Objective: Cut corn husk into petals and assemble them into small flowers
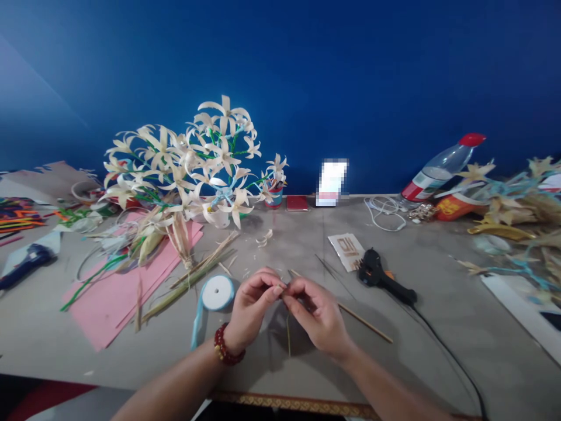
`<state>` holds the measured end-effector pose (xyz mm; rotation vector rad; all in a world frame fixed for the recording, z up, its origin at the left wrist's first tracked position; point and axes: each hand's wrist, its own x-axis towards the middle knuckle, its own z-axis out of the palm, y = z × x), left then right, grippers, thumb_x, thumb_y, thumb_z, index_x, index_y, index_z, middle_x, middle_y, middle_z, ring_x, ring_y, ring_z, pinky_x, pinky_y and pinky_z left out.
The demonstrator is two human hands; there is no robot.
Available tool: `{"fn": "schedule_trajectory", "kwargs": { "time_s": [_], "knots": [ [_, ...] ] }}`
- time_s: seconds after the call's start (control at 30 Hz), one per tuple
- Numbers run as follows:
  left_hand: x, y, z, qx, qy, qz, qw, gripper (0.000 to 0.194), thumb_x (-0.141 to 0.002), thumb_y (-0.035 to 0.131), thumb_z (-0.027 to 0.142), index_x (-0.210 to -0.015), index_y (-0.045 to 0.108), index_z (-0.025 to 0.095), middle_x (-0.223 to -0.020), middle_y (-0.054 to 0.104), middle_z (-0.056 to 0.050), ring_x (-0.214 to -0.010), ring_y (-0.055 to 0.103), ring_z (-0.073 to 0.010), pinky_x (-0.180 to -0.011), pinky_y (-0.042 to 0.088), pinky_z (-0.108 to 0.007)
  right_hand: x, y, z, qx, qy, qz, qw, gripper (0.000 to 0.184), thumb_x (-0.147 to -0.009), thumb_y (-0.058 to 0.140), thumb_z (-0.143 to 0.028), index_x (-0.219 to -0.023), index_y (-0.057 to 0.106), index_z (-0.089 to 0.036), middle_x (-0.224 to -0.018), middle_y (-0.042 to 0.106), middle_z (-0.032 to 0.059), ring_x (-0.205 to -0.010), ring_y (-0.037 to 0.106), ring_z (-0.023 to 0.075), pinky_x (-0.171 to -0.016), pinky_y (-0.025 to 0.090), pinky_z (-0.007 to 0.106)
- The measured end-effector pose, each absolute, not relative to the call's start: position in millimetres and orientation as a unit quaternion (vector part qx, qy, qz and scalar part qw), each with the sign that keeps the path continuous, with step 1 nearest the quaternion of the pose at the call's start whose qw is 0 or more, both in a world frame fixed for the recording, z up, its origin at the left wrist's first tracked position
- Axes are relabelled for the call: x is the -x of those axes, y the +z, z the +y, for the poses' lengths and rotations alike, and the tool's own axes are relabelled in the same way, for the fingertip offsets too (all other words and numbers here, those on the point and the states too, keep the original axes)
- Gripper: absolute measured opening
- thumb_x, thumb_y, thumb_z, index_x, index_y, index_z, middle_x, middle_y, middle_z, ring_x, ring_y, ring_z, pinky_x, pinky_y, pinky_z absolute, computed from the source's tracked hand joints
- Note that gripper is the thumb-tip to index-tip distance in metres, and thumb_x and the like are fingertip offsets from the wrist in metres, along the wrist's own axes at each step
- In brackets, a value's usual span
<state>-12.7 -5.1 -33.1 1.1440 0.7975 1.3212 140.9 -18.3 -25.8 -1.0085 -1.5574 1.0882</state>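
Observation:
My left hand [258, 298], with a dark red bead bracelet [228, 346] at the wrist, pinches together with my right hand [316, 313] over the middle of the table. Their fingertips meet on a thin greenish strand [288, 336] that hangs down below them. What else the fingertips hold is too small to tell. A roll of light blue tape [218, 293] lies beside my left hand, its loose end trailing toward me. Right of my right hand a thin wooden stick [366, 323] rests on the table.
White-petalled flowers on green stems [223, 153] stand at the back left. Pink paper sheets [99, 313] and dried husk strips [193, 280] lie in front. On the right are a black glue gun [383, 278] with its cord, a tilted bottle [438, 169] and a white cable [385, 213].

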Motion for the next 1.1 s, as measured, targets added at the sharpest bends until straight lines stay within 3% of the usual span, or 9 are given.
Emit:
{"fn": "schedule_trajectory", "kwargs": {
  "time_s": [0.6, 1.1],
  "knots": [
    [15.8, -29.7, -5.2, -0.482, 0.546, 0.329, 0.601, 0.01, -0.087, 0.064, 0.02, -0.078, 0.065, 0.016, -0.08, 0.054, -0.001, -0.077, 0.052, -0.0134, -0.074, 0.041, -0.026, -140.7, -19.2, -17.9, 0.405, 0.383, -0.685, 0.468, 0.002, -0.089, 0.058, -0.022, -0.088, 0.057, -0.02, -0.08, 0.06, 0.001, -0.075, 0.057, 0.0152, -0.072, 0.045, 0.026],
    [16.4, -29.0, -2.2, -0.448, 0.543, 0.329, 0.629, 0.01, -0.086, 0.066, 0.021, -0.079, 0.064, 0.016, -0.08, 0.053, -0.001, -0.079, 0.049, -0.0121, -0.075, 0.039, -0.023, -145.8, -12.6, -8.0, 0.42, 0.46, -0.687, 0.373, 0.013, -0.085, 0.052, -0.021, -0.072, 0.05, -0.02, -0.065, 0.052, -0.0023, -0.062, 0.049, 0.0126, -0.057, 0.037, 0.023]
  ]
}}
